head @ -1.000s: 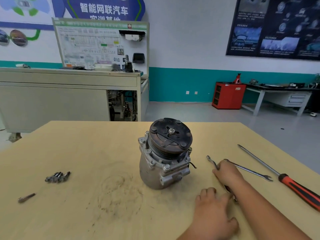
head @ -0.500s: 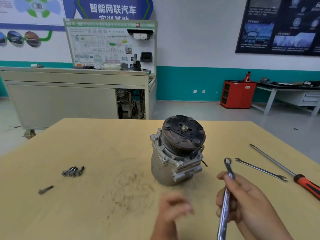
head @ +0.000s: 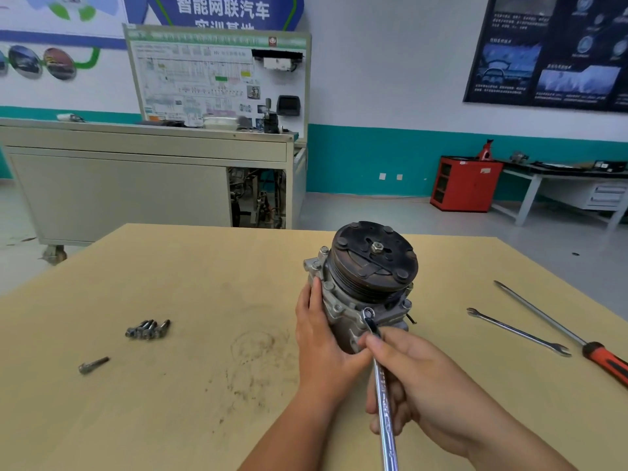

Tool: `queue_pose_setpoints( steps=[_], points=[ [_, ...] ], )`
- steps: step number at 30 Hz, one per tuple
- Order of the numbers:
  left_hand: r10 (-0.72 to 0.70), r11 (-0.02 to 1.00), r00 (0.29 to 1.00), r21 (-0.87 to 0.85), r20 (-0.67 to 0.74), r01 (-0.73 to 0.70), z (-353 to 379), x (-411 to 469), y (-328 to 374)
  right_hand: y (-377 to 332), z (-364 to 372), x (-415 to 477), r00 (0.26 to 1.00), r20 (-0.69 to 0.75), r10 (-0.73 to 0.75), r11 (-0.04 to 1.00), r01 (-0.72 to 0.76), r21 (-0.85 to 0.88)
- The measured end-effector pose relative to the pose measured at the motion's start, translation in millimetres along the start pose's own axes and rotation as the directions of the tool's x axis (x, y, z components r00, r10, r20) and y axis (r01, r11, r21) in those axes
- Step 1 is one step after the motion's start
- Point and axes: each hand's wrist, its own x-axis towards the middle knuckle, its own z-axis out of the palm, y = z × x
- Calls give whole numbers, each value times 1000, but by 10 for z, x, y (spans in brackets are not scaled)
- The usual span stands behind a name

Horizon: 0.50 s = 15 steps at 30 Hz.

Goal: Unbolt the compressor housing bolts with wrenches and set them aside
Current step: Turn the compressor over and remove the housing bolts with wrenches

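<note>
A grey compressor (head: 365, 287) with a dark round pulley face stands on the wooden table (head: 204, 283). My left hand (head: 323, 334) holds the housing's left side, fingers wrapped against it. In my right hand (head: 407, 379) I grip a chrome wrench (head: 382, 385), whose ring end sits on a housing bolt (head: 368, 313) at the front flange. Several removed bolts (head: 147, 329) lie in a small pile on the left, and one single bolt (head: 93, 364) lies nearer the table's left edge.
A second wrench (head: 516, 331) and a long screwdriver (head: 560, 331) with a red handle lie on the table to the right. Behind the table stand a grey cabinet (head: 119, 185), a red tool cabinet (head: 465, 183) and a workbench (head: 560, 185).
My right hand lifted the wrench off the table and brought its ring end onto a front housing bolt. My left hand moved from the table up to the compressor's side.
</note>
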Motion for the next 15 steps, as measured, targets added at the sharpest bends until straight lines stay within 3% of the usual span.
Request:
queue_pose_setpoints(
  steps=[4,8,10,14,15],
  points=[
    [-6,1000,1000,-26,9,6,-1,-8,13,-55,-111,50,990,120,69,992,-55,-118],
    [34,999,999,-29,15,-33,-28,6,2,-382,-507,121,935,251,252,881,-114,-459],
    [38,999,999,-23,13,-38,-40,5,-3,-563,-662,173,930,249,268,736,-31,-676],
    [59,995,997,-82,43,-56,-81,19,-36,-660,-872,281,982,186,-21,271,185,-945],
    [62,994,997,-91,48,-58,-85,23,-43,-654,-896,262,982,185,-33,254,187,-949]
  ],
)
